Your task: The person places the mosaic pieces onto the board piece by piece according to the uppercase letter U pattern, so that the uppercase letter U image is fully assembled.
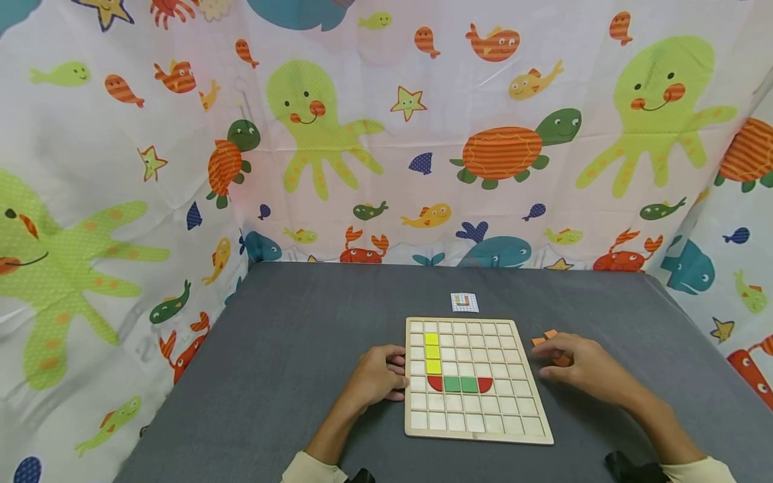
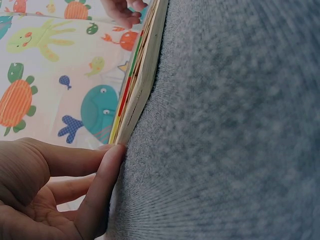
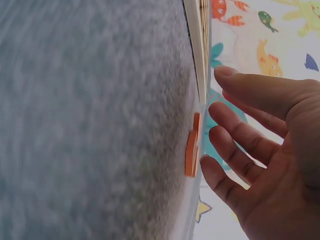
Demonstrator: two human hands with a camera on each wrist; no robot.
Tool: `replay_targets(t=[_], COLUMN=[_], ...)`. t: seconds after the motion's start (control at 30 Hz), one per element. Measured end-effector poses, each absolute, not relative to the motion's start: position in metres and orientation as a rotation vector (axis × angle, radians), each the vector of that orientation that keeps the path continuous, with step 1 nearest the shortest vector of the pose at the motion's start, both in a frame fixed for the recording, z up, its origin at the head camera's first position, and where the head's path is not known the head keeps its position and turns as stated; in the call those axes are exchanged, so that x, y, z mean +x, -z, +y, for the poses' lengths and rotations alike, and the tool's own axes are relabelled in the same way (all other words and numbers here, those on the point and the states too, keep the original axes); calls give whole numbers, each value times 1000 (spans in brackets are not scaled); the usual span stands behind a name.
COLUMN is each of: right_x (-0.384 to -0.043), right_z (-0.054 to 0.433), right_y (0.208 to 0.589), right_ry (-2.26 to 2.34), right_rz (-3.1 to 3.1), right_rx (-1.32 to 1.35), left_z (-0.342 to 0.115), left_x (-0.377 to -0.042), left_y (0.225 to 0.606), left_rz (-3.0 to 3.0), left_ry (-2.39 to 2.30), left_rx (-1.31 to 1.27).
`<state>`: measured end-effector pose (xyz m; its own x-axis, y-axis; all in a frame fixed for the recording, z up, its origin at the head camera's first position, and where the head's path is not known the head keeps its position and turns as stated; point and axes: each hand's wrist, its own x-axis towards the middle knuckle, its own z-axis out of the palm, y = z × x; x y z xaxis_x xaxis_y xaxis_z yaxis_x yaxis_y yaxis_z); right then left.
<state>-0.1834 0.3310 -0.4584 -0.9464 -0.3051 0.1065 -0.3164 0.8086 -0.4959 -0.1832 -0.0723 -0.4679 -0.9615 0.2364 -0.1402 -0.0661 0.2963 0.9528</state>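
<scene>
A wooden grid board (image 1: 477,436) lies on the grey table. In its cells are yellow squares (image 1: 432,352) in a column. Below them runs a row with two green squares (image 1: 460,384) between two red rounded pieces (image 1: 485,385). My left hand (image 1: 377,377) holds the board's left edge; in the left wrist view, thumb and finger (image 2: 107,175) meet at that edge. To the right of the board, my right hand (image 1: 582,369) hovers over orange pieces (image 1: 549,337), fingers spread and loosely bent. The right wrist view shows a gap between its fingertips and the orange pieces (image 3: 191,155).
Behind the board lies a small pattern card (image 1: 464,302) with a printed grid and a coloured shape. A curtain (image 1: 410,147) printed with sea animals hangs along the back and both sides of the grey table (image 1: 314,322).
</scene>
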Motion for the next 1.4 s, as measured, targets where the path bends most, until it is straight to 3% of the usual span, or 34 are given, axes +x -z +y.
replay_targets(t=[0.67, 1.4], right_x=[-184, -187], right_z=[357, 362], right_y=[459, 461], right_ry=[-742, -754], right_rz=[-3045, -3062], right_rx=[394, 472], left_z=[-72, -73], left_x=[-183, -184], left_y=[469, 469], left_rz=[2320, 2328], left_ry=[-1714, -1709], left_rx=[158, 170])
